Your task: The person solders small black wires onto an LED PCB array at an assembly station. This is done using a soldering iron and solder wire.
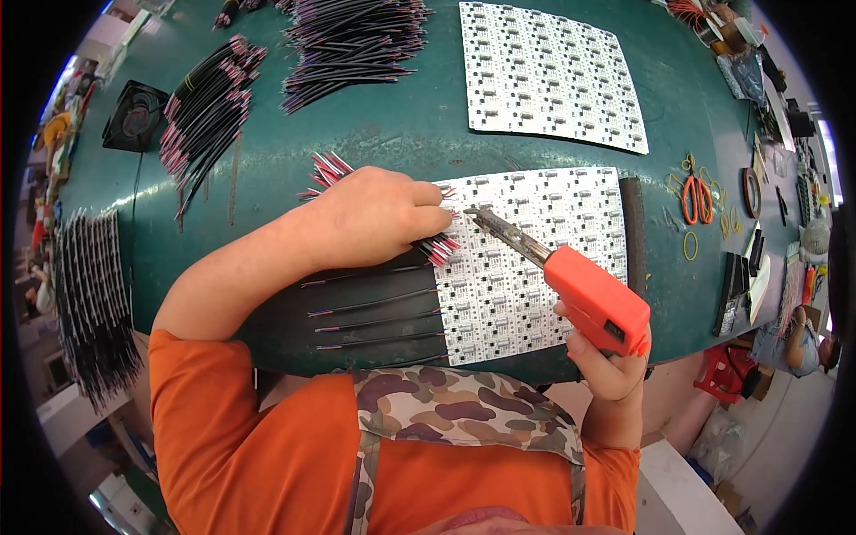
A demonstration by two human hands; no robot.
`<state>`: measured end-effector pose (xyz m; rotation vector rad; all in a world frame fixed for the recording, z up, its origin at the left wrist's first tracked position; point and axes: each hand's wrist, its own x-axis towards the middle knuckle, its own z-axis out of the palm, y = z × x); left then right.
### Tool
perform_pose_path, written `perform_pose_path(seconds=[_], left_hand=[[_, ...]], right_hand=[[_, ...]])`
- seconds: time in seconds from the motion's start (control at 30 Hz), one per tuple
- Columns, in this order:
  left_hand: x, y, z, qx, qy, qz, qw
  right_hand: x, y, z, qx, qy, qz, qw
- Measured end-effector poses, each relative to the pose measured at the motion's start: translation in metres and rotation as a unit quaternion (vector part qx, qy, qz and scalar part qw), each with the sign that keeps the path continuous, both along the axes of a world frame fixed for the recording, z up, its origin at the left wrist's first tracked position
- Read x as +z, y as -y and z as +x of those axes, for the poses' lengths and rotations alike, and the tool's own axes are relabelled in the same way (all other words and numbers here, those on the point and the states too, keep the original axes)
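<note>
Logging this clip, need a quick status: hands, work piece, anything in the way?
Left hand shut on wire bundle, fingers on white circuit panel. Right hand shut on orange soldering gun, tip at the wires. Nothing in the way.

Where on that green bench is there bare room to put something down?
Bare green table lies between the wire bundles and the far circuit panel, and in the strip between both panels. The near circuit panel is crowded: left hand holding wires, right hand with the soldering gun. Scissors clutter the right.
</note>
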<state>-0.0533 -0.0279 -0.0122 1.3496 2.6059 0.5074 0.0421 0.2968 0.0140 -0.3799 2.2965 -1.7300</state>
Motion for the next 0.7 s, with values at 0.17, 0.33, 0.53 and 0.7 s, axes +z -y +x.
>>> perform_pose_path(seconds=[0.17,0.33,0.53,0.7], left_hand=[[0.004,0.001,-0.004,-0.017,0.029,0.002,0.999],[0.005,0.000,-0.005,-0.017,0.034,-0.004,0.999],[0.005,-0.002,-0.001,-0.009,0.023,-0.024,0.999],[0.005,-0.003,-0.002,-0.014,0.017,-0.028,0.999]], right_hand=[[0.002,0.000,-0.004,0.027,-0.004,0.007,1.000],[0.007,0.012,-0.008,-0.007,-0.025,0.009,1.000],[0.010,0.011,-0.007,0.004,-0.011,0.040,0.999],[0.006,0.011,-0.009,0.019,-0.055,0.027,0.998]])
